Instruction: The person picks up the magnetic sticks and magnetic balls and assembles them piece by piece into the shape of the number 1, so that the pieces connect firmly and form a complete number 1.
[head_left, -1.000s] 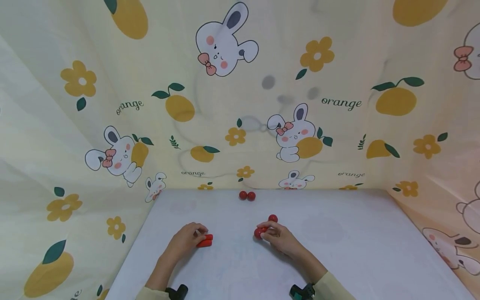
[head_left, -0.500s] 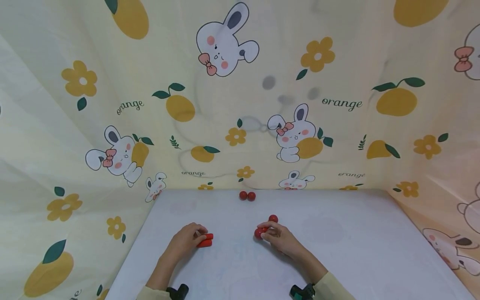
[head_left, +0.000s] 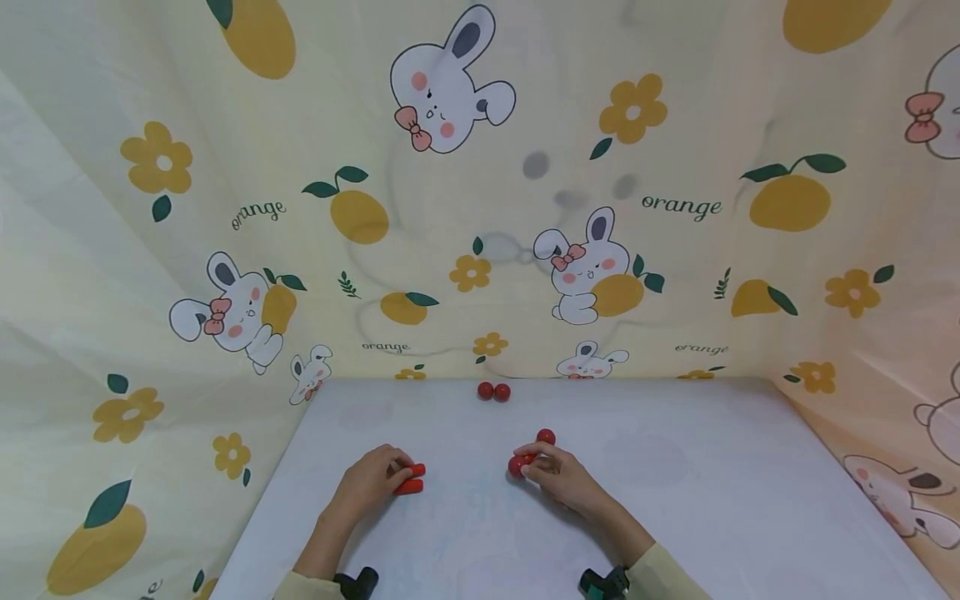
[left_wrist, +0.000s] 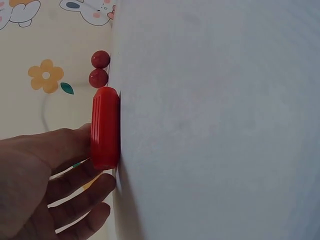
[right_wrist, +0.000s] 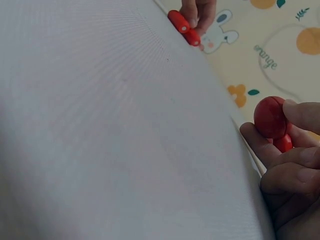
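Two short red ridged cylinders lie side by side at left in the head view. My left hand (head_left: pixel 372 479) pinches the farther red cylinder (head_left: pixel 418 470) between thumb and fingers, and the nearer red cylinder (head_left: pixel 408 487) lies just in front of it. In the left wrist view, one ridged cylinder (left_wrist: pixel 105 128) covers the pinching fingertips. My right hand (head_left: pixel 566 477) holds a glossy red ball (head_left: pixel 516 467), thumb on it and fingers around it, as the right wrist view shows (right_wrist: pixel 270 117). Behind that ball, another red piece (right_wrist: pixel 283 143) is partly hidden by fingers.
Just beyond the right hand sits another red ball (head_left: pixel 546 437). Two more red balls (head_left: pixel 486 391) stand together near the back edge of the white table (head_left: pixel 675 500). A patterned curtain (head_left: pixel 525 208) hangs behind and along both sides.
The farther cylinder has shifted slightly away from the nearer one in my left hand, widening the gap between them. My right hand and the balls have stayed put.
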